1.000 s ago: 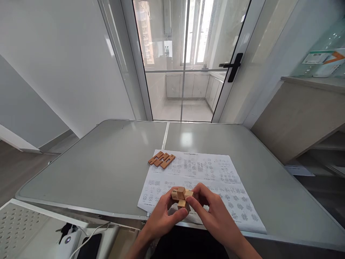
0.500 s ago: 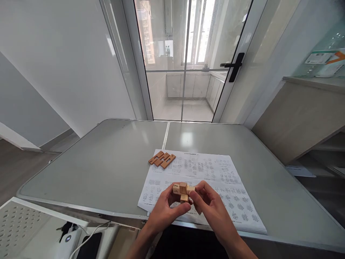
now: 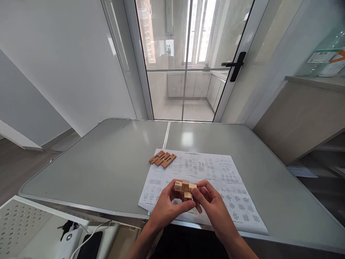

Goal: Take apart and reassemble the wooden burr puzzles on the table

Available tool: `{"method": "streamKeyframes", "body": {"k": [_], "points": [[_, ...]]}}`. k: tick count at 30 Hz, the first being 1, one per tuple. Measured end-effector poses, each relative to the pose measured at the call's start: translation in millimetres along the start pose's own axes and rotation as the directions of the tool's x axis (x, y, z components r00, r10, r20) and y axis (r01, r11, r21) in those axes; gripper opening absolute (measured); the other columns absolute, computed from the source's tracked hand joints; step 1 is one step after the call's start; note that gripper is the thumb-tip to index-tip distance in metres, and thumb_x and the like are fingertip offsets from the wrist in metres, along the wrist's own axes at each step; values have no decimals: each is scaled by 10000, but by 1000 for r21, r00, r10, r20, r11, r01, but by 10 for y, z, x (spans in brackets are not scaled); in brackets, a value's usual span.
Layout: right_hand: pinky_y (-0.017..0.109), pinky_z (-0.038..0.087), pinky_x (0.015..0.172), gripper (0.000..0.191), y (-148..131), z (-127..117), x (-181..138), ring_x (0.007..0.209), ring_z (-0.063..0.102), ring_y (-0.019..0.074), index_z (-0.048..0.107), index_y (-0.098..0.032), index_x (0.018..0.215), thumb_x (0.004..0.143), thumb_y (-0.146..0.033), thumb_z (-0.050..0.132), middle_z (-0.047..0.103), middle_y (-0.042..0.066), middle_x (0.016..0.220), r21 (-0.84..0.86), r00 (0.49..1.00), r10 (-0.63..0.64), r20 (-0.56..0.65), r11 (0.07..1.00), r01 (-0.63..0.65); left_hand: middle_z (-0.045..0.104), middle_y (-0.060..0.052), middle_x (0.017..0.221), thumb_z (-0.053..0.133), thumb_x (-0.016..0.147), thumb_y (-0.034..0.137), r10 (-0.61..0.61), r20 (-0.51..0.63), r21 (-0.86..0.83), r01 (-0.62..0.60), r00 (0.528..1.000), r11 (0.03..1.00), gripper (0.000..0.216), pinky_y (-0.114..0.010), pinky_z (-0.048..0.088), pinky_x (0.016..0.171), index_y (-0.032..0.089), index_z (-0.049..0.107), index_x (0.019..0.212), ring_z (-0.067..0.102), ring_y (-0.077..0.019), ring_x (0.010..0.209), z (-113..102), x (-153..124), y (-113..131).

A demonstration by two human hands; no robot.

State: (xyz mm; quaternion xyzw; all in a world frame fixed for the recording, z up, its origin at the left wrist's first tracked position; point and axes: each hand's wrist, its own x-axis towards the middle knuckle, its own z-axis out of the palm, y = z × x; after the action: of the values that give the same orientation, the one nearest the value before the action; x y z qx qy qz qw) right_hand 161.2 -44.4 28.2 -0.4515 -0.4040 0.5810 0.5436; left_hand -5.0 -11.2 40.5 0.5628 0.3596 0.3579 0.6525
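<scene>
Between both hands is a small wooden block puzzle (image 3: 185,186) made of light interlocked pieces, with a "3" marked on its left end. My left hand (image 3: 167,208) grips it from the left, thumb along the lower front. From the right, my right hand (image 3: 211,203) closes on the other end with thumb and fingers. The puzzle is held above a printed instruction sheet (image 3: 229,216) covered in small diagrams. Farther off, several flat slotted wooden pieces (image 3: 162,159) lie side by side across the sheet's upper left corner.
The grey table (image 3: 107,169) carries the sheet. Below its left front edge, a white perforated stand (image 3: 24,223) sits near a white power bank (image 3: 70,241), a cable and a dark phone (image 3: 90,246). A glass door (image 3: 185,64) rises behind; a shelf (image 3: 299,118) is at right.
The puzzle is tilted slightly differently in the hands, and its lower piece shows more of its end. Both hands keep their hold. The view has shifted very slightly.
</scene>
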Motion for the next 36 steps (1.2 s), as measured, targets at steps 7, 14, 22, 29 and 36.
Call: {"method": "streamKeyframes", "body": {"k": [7,14,22,29,36], "points": [[254,412,615,381,43,35,-5,608,443,116,644,-228,916,923,-602,719,572,-34,722,16,998,-14,-59,1000,15,756,-58,994,862,781,349,-36,-103,53,42,994,998,392,-363,517,912,181,664,1074,684,-237,946,45,24,-16],[265,436,625,387,50,22,18,657,490,142,666,-233,969,914,-611,721,604,-12,783,18,999,-4,-50,1000,5,753,-43,931,888,738,306,-22,-181,159,51,983,986,407,-333,520,844,189,684,1070,678,-227,897,108,38,-10],[240,441,619,431,123,-35,56,677,506,128,719,-247,1058,852,-619,791,654,-8,814,182,988,152,-12,972,-147,737,-26,884,874,759,334,28,-212,240,24,977,970,409,-302,510,773,184,702,1099,667,-208,835,121,52,-31],[262,494,671,511,26,-120,147,711,529,129,714,-269,1264,894,-621,746,670,5,900,184,949,246,199,942,-282,761,-32,975,872,777,416,70,-149,370,-10,986,929,565,-306,506,835,214,658,1260,671,-224,892,38,94,-49],[269,484,666,502,-3,-114,180,681,526,121,742,-251,1204,821,-559,846,641,-3,873,236,932,290,219,911,-339,728,-58,912,412,1068,580,78,-164,253,-35,983,967,578,-303,467,737,152,677,1353,615,-195,781,-14,113,-165]]}}
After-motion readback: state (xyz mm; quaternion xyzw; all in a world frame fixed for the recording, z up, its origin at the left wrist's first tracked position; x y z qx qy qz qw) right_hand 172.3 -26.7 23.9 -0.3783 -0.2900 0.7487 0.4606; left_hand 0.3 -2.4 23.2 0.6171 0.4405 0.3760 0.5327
